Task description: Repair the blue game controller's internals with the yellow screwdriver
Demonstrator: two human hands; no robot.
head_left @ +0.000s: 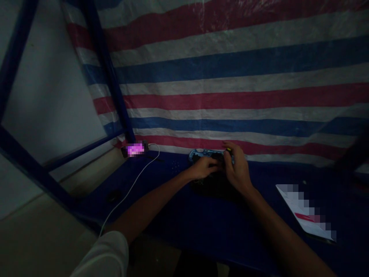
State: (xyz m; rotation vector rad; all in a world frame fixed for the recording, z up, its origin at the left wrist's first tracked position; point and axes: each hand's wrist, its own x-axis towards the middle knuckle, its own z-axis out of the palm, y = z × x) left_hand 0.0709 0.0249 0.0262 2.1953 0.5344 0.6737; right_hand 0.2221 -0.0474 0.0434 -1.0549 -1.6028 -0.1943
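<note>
a light-blue shell [211, 152], curvy-edged and dark inside, lies on the blue counter [178, 223] by the striped sheet [201, 100]. the right hand [238, 169] pinches a small yellow-marked piece [228, 149]; the left hand [203, 168] reaches over the shell, its grip too dark to tell.

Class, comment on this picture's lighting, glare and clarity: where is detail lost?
Head view: dim overall; faint sheen high on the striped sheet; the pink-lit device and white item are partly pixelated; detail sinks into darkness beneath the left hand and right hand.

The object [193, 154] at the hands [238, 169] shows light blue. Beyond them, the sheet [225, 77] is striped red, white and blue.
</note>
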